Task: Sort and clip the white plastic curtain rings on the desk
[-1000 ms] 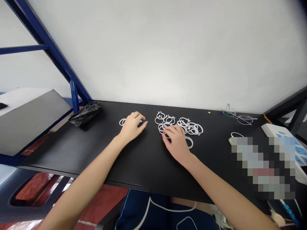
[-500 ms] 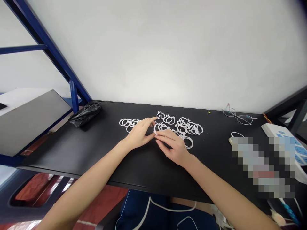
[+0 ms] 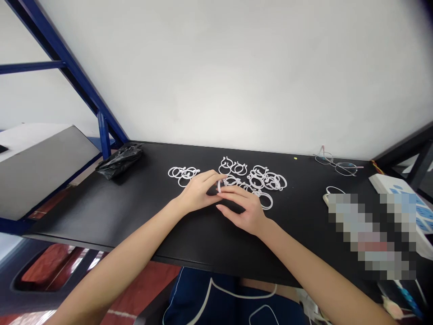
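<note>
Head camera's view, and from where I stand two hands meet over the middle of the black table [image 3: 111,212], with a white ring [image 3: 218,186] between them. It's turned nearly edge-on, so it shows only as a short band; its longer way runs roughly upright, with its open faces turned to either side. Fingers cover part of it, so I can't make out which way its ends point. The left hand [image 3: 199,192] is beside it, forefinger arched over the top and thumb stretched out below. The right hand [image 3: 246,211] has its fingertips at the ring's lower end, its thumb spread apart from them, nearer the body. Whether either hand is truly pinching the ring or only steadying it, I can't tell.

Just past the left hand lies a small cluster [image 3: 184,173] of overlapping white rings. A bigger pile [image 3: 269,182] spreads beyond the right hand; its ring nearest the left hand's side of the back row [image 3: 240,174] points its paired knobs toward the wall [image 3: 216,90]. A crumpled black bag [image 3: 120,161] sits at the table's left end, and glasses [image 3: 345,174] rest by the wall on the right.
</note>
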Demonstrator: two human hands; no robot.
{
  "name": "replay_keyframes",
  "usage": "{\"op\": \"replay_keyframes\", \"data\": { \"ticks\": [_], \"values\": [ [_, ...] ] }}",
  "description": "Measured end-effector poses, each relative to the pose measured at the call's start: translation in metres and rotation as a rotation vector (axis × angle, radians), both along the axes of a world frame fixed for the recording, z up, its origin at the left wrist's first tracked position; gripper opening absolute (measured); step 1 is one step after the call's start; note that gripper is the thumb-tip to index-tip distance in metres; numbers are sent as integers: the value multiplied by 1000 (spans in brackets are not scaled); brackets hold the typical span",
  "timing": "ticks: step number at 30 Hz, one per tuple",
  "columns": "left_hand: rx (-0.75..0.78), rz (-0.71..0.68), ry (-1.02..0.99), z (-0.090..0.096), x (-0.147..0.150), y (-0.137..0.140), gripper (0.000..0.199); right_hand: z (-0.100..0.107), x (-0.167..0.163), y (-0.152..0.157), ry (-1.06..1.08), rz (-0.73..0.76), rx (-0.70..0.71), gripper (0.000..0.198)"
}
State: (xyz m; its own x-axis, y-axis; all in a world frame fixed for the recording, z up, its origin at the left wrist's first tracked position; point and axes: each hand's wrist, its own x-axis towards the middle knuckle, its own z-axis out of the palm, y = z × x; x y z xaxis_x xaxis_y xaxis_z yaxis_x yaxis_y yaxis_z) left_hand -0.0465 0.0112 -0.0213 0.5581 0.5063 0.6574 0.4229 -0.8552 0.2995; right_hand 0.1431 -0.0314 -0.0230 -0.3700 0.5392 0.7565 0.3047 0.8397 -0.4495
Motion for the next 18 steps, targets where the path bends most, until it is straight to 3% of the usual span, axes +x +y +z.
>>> {"op": "replay_keyframes", "data": {
  "ticks": [8, 12, 14, 18],
  "values": [
    [-105, 22, -10, -2, 0, -1, 35, 0, -1, -1, -35, 35, -60, 35],
    [-151, 59, -88, -1, 2, -2, 30, -1, 0, 3, 24, -59, -65, 31],
    [-255, 68, -190, 0, 4, -2, 28, -3, 0, 6, 55, -127, -64, 28],
    [-665, -37, -413, -2, 6, 1, 30, -6, 0, 10, 62, -191, -75, 26]
  ]
}}
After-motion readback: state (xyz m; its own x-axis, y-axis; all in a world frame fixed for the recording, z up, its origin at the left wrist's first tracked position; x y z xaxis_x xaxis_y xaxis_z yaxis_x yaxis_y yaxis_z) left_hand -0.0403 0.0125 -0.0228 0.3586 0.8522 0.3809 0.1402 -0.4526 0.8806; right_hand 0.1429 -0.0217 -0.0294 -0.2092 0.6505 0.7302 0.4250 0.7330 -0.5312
